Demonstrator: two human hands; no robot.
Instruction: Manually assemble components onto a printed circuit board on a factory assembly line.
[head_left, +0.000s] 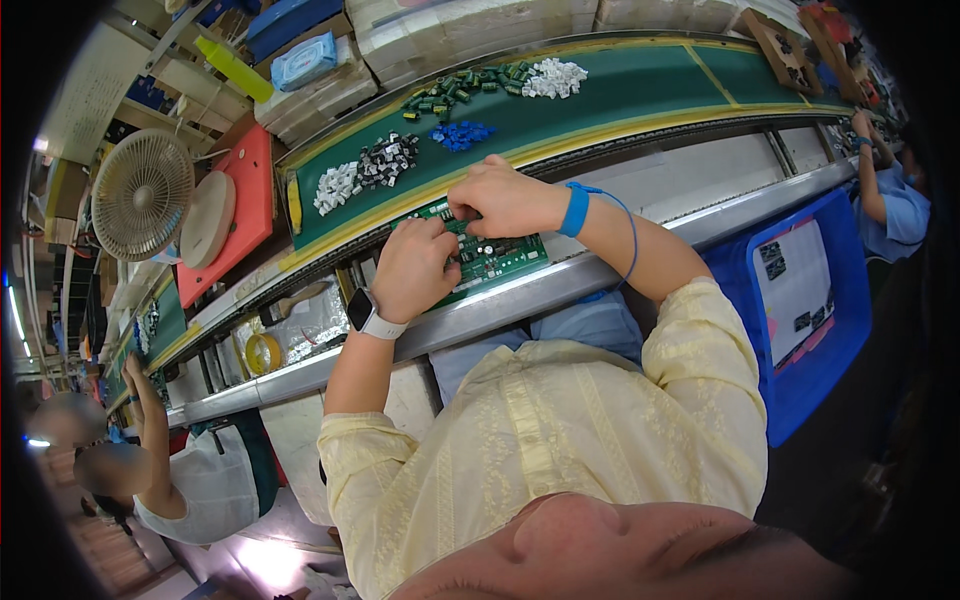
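Note:
A green circuit board (510, 260) with small parts on it rests on the metal rails in front of me. My left hand (415, 265) bends over the board's left end, fingers curled; what its fingertips pinch, if anything, is hidden. Over the upper middle of the board, my right hand (500, 200) points its closed fingers down, and any part between them is too small to make out. Beyond the hands, on the green belt, lie piles of white connectors (338, 187), black parts (388, 160), blue parts (461, 135), green capacitors (465, 88) and more white connectors (553, 78).
A blue bin (815, 310) with a sheet stands at the right. To the left are a fan (143, 195), a red board (235, 220) and a yellow tape roll (263, 353). A blue cord runs from my right wristband (575, 210). Co-workers sit at both sides.

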